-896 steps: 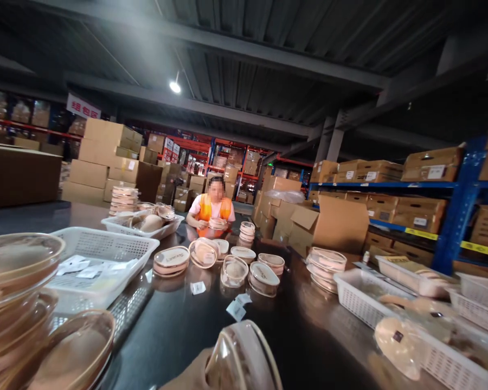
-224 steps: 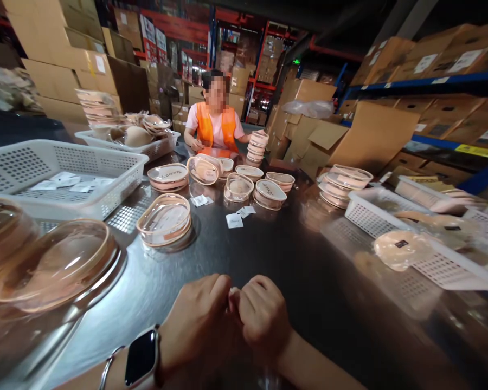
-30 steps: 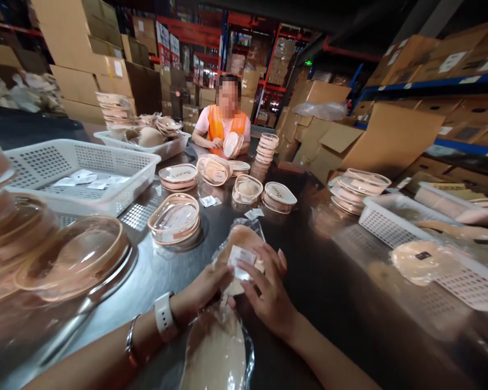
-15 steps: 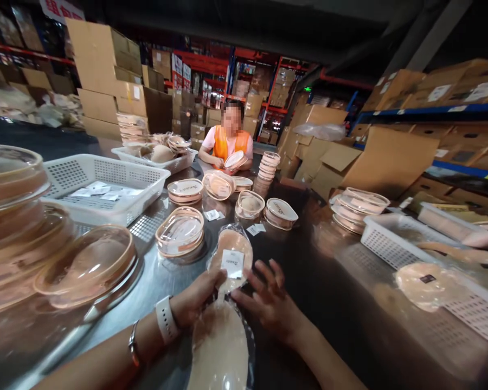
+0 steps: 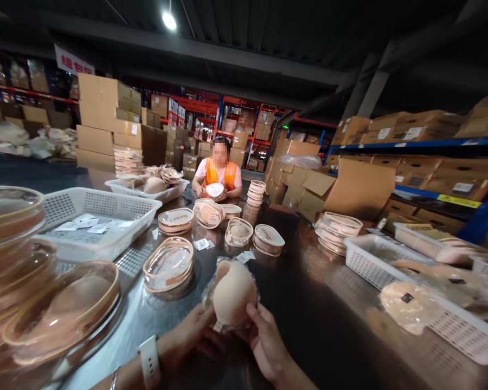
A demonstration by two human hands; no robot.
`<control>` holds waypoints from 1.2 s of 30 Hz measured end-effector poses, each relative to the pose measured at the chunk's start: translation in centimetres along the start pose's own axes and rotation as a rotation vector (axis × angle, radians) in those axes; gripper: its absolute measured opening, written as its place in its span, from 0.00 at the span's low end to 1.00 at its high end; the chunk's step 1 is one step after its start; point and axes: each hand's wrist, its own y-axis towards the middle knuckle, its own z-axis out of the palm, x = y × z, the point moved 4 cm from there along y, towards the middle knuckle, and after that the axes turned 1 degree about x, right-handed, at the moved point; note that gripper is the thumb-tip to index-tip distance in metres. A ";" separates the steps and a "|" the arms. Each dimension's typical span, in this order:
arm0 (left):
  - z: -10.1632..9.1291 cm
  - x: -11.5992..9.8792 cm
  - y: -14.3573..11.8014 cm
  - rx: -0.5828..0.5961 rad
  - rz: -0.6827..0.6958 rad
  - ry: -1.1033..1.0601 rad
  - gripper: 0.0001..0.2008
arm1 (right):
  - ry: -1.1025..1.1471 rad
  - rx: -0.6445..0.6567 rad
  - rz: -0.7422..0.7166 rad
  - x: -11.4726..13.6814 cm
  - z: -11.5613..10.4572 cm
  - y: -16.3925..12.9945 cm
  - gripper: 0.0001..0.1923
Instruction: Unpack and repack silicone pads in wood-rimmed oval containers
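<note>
Warehouse, head view: stacked cartons (image 5: 100, 92) behind; dark, shiny table (image 5: 305, 314) in front.

Item: beige pad (image 5: 232, 295), one, in clear plastic wrap (image 5: 257, 287), held low over the table's near middle.

Right hand (image 5: 266, 336): fingers pinched on its lower right edge, thumb in front.

Left hand (image 5: 195, 330): fingers curled at its lower left; partly hidden, firmness of grip cannot be told.

Handling, as judged: light pinch at the rim, dome unpressed, wrap kept smooth.

Appearance: smooth, rounded, matt; another beige layer behind at left; small white tag at bottom.
</note>
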 end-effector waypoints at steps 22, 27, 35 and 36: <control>-13.7 -6.8 -0.5 -0.755 0.432 1.303 0.22 | -0.836 -0.378 -0.590 1.6 -6.0 4.0 0.19; -12.6 -7.6 -1.3 -0.810 0.631 1.301 0.27 | -1.003 -0.626 -0.833 1.8 -5.6 2.5 0.25; -0.5 -3.9 -4.8 -0.048 1.798 1.483 0.18 | -1.914 -0.263 -1.682 2.0 -3.1 -4.9 0.26; 0.4 -3.2 -5.3 0.001 1.844 1.490 0.18 | -1.938 -0.229 -1.688 2.5 -3.7 -6.6 0.22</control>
